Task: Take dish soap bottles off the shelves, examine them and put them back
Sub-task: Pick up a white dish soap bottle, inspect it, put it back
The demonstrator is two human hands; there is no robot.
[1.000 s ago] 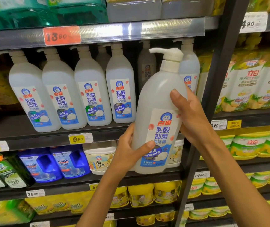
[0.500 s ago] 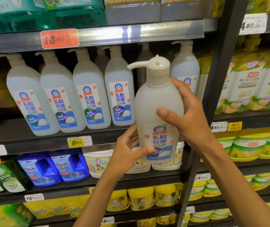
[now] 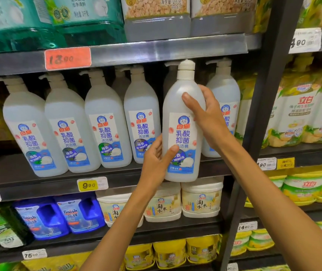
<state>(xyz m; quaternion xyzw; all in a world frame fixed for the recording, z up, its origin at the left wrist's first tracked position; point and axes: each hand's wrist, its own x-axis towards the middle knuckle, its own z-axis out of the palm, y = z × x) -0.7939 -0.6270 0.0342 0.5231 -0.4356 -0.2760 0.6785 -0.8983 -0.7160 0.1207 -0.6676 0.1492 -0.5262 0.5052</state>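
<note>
Two hands around one white dish soap bottle (image 3: 183,122), centre of the frame, just in front of the middle shelf (image 3: 38,182) with its base level with the shelf edge and no clear contact visible. Left hand (image 3: 156,159) cupped round the lower left side, thumb laid across the bottom of the label; right hand (image 3: 209,118) wrapped round the upper right shoulder, thumb on the front. Low support plus high steadying, probably to keep a tall, top-heavy container from tipping while sliding it into the gap between the fourth bottle (image 3: 142,124) in the row and the rightmost bottle (image 3: 224,106). Long axis upright, nearly vertical; pump head (image 3: 185,69) at the top, close beneath the rail of the shelf above, label facing the camera. Pump spout direction hard to tell, seemingly turned away toward the back. Remaining row bottles upright to the left, spouts pointing left, labels forward. Judged stage: examination over, return to the shelf under way, release not yet made.
</note>
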